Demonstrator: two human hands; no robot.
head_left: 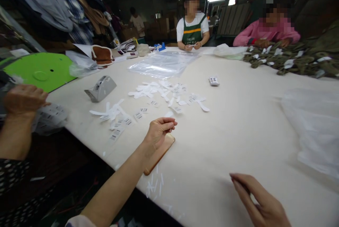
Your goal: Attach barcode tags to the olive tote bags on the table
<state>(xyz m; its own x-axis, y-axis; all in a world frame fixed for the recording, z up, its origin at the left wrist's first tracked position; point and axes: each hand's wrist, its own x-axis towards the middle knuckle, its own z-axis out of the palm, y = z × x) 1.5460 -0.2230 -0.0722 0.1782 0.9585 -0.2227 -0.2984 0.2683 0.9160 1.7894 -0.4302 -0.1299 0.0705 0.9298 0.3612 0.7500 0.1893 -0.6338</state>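
Observation:
My left hand (158,132) reaches over the white table (225,142), its fingers pinched on a small white label at the fingertips. Just under it lies a rose-gold phone (159,154) near the table's edge. My right hand (261,202) rests low at the front right, fingers stretched out and holding nothing. Several barcode labels (127,121) and white backing strips (164,93) are scattered on the table beyond my left hand. Small paper scraps (155,184) lie by the front edge.
A co-worker's hand (23,100) at the far left holds a bag of labels (50,117). A grey label dispenser (101,88), clear plastic sheets (162,64), a green board (39,70) and olive garments (296,59) lie around. Two people sit at the far side.

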